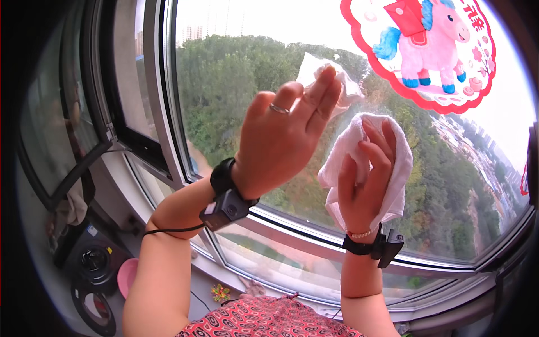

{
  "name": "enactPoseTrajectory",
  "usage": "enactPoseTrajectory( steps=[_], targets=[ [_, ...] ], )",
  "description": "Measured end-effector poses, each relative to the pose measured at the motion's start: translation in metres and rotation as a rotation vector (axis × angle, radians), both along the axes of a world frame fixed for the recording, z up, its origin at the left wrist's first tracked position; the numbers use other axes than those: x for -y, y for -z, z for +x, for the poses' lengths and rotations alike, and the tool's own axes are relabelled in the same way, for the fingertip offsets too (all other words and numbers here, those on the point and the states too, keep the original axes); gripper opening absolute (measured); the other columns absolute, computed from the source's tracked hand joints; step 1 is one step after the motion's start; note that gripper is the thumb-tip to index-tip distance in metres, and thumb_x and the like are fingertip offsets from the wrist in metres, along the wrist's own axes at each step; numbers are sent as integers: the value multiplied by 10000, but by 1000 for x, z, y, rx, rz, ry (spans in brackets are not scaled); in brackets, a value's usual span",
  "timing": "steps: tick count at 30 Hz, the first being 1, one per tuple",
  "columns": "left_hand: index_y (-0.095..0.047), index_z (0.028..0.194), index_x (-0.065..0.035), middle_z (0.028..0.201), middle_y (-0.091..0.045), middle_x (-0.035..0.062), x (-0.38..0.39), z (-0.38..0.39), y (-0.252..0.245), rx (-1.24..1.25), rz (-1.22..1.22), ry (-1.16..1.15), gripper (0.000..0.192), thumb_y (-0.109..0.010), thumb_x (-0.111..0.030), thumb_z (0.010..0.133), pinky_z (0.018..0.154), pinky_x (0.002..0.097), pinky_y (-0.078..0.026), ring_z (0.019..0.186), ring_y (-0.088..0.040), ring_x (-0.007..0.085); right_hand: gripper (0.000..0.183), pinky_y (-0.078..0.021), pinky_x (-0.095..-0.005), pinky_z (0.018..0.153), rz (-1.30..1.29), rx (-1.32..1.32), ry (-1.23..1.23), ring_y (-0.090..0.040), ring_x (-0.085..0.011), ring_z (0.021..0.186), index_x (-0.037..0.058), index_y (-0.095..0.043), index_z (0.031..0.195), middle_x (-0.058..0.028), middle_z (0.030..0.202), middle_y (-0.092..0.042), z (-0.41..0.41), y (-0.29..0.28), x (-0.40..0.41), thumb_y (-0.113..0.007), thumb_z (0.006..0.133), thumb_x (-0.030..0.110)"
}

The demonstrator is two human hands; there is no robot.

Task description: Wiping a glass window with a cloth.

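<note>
My left hand (286,130) is up against a large window pane (219,84). Its extended fingertips press a small, crumpled white cloth or paper wipe (309,69) onto the glass. The thumb and index finger are bent, and a ring sits on the index finger. Lower and to the right, my right hand (370,177) holds a larger white terry cloth (398,172) spread beneath its fingers and palm. The cloth lies against the pane, and part of it hangs beside the wrist. Both wrists carry strapped small cameras.
A round pink horse sticker (433,54) is on the upper right glass. At left, an open window sash (63,105) swings inward. Below it are a front-loading washing machine (94,261) with its door open and a pink basin (127,276). A metal frame rail (294,240) crosses underneath the pane.
</note>
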State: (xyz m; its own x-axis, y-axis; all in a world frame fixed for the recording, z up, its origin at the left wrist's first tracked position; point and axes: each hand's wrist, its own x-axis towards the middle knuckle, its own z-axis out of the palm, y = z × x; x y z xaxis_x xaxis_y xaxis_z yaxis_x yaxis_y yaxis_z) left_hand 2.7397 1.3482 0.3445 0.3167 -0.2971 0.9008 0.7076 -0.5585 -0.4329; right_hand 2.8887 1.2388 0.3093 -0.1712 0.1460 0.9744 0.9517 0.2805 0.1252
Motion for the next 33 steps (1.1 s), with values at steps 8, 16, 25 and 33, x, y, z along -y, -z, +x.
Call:
enactPoseTrajectory(
  steps=[8, 16, 25, 33],
  targets=[
    [-557, 1398, -115, 1422, -584, -10, 14, 14, -5, 51, -132, 18, 551, -666, -184, 862, 861, 333, -376, 1097, -540, 145, 313, -326, -533, 1130, -10, 5, 34, -436, -437, 1357, 34, -512, 1200, -206, 1344, -567, 0, 0, 4, -594, 903, 88],
    [-537, 1406, -118, 1486, -515, 15, 5, 24, -19, 71, -193, 76, 495, -603, -224, 927, 1156, 476, -216, 1423, -400, 212, 369, -317, -553, 1131, -18, 36, 43, -422, -453, 1364, 35, -487, 1245, -213, 1372, -543, 1, 2, 1, -603, 908, 128],
    [-544, 1384, -61, 1498, -493, 71, 17, 11, -9, 0, -288, 91, 487, -492, -363, 1006, 1172, 527, -164, 1446, -368, 226, 397, -308, -571, 1131, -38, 70, 46, -410, -467, 1367, 35, -486, 1264, -213, 1397, -519, 1, 3, 2, -603, 910, 169],
    [-583, 1340, -66, 1534, -449, 73, 14, 4, 28, -172, -267, 92, 436, -543, -279, 961, 1177, 498, -219, 1441, -378, 210, 521, -162, -638, 1165, -292, 132, 285, -287, -511, 1439, 45, -488, 1346, -229, 1493, -444, -2, 10, 18, -626, 855, 152]
  ],
)
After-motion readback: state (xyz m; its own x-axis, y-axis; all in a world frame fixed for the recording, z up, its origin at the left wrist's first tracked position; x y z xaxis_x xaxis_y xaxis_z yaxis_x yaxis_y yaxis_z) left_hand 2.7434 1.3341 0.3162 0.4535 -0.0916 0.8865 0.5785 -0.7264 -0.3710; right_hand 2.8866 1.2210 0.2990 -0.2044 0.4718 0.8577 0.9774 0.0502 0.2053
